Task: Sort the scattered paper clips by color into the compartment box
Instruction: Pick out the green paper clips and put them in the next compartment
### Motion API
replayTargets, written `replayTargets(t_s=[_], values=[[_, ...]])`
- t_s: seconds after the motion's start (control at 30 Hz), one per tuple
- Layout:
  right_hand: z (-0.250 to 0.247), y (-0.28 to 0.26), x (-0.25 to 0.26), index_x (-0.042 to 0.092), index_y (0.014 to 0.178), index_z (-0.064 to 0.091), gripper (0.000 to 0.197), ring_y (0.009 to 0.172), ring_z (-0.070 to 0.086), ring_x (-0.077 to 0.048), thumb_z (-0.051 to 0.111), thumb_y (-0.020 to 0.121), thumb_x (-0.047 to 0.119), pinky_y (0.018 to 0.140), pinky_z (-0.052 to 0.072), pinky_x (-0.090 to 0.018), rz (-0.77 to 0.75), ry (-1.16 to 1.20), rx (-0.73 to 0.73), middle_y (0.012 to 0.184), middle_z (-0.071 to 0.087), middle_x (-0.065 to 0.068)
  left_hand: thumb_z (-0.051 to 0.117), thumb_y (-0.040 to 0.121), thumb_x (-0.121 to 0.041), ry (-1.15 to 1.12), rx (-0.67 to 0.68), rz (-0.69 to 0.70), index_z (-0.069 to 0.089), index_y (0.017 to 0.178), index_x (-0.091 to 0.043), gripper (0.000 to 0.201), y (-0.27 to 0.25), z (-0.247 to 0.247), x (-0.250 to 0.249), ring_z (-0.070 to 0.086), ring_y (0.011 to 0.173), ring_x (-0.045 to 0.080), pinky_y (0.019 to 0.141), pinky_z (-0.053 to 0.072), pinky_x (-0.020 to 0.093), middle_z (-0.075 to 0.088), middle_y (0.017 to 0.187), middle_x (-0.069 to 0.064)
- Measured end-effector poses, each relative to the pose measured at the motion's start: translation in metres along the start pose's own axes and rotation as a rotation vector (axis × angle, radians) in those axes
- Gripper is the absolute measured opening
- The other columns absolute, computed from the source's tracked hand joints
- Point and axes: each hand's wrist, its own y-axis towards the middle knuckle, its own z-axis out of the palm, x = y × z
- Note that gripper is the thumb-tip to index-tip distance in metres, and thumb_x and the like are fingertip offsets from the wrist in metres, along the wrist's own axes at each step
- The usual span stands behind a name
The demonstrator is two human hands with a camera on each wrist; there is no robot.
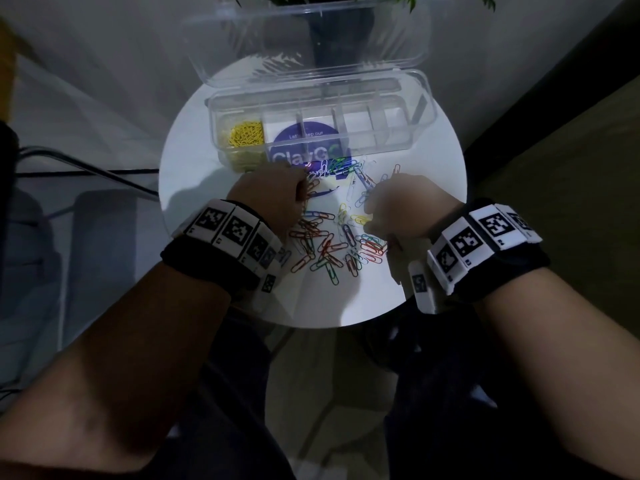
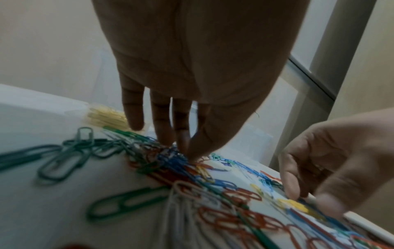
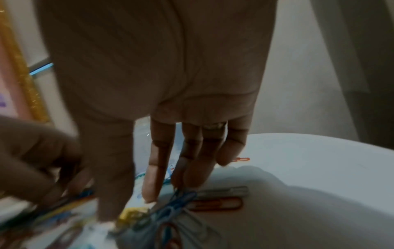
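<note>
A clear compartment box (image 1: 420, 131) stands open at the back of a round white table (image 1: 194, 181); its leftmost compartment holds yellow clips (image 1: 245, 134). Mixed paper clips (image 1: 325, 244) lie scattered in front of it. My left hand (image 1: 304, 190) reaches down into the pile (image 2: 213, 185), with thumb and fingertips (image 2: 181, 148) meeting on a clip among tangled blue ones; its colour is hidden. My right hand (image 1: 372, 216) is low over the pile's right side. Its thumb and index pinch a yellow clip (image 3: 132, 214) that lies on the table, and blue clips (image 3: 179, 200) touch its other fingertips.
The box's clear lid (image 1: 304, 39) stands tilted back behind it, with a dark plant pot (image 1: 341, 29) beyond. A purple round sticker (image 1: 304, 136) shows under the box. Loose green clips (image 2: 61, 161) lie left of the pile. Cables (image 1: 86, 172) run on the floor at left.
</note>
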Motion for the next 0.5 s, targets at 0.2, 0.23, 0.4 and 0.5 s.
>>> replayTargets(t_s=[0.2,0.23,0.4,0.5], values=[[0.006,0.001,0.012,0.014,0.082,0.07,0.008,0.093,0.059,-0.024,0.068,0.074,0.012,0.077,0.045,-0.029,-0.068,-0.108,-0.065,0.096,0.06,-0.005,0.058,0.086,-0.018,0.002,0.01,0.055,0.062,0.108,-0.024,0.023,0.0,0.002,-0.002,0.049,0.11,0.027,0.092,0.045,0.04,0.053,0.114,0.009],[0.007,0.001,0.013,0.013,0.083,0.07,0.009,0.094,0.059,-0.025,0.067,0.074,0.013,0.077,0.044,-0.028,-0.07,-0.122,-0.059,0.099,0.062,-0.008,0.058,0.086,-0.02,0.009,0.012,0.045,0.063,0.107,-0.024,0.022,0.0,0.003,-0.001,0.049,0.11,0.026,0.092,0.045,0.04,0.052,0.114,0.008],[0.011,0.005,0.013,0.009,0.077,0.067,0.008,0.081,0.06,-0.023,0.063,0.074,0.015,0.074,0.049,-0.027,-0.027,-0.067,-0.026,0.083,0.066,-0.008,0.06,0.086,-0.027,0.066,0.033,0.017,0.059,0.107,-0.021,0.022,0.002,0.003,0.001,0.05,0.109,0.028,0.089,0.046,0.039,0.051,0.117,0.01],[0.011,0.004,0.013,0.013,0.075,0.064,0.003,0.076,0.054,-0.02,0.063,0.075,0.016,0.073,0.045,-0.025,-0.048,-0.059,-0.04,0.079,0.064,-0.004,0.058,0.087,-0.028,0.109,0.022,0.033,0.058,0.107,-0.017,0.022,0.001,0.006,0.001,0.049,0.109,0.029,0.085,0.045,0.037,0.049,0.118,0.014]])
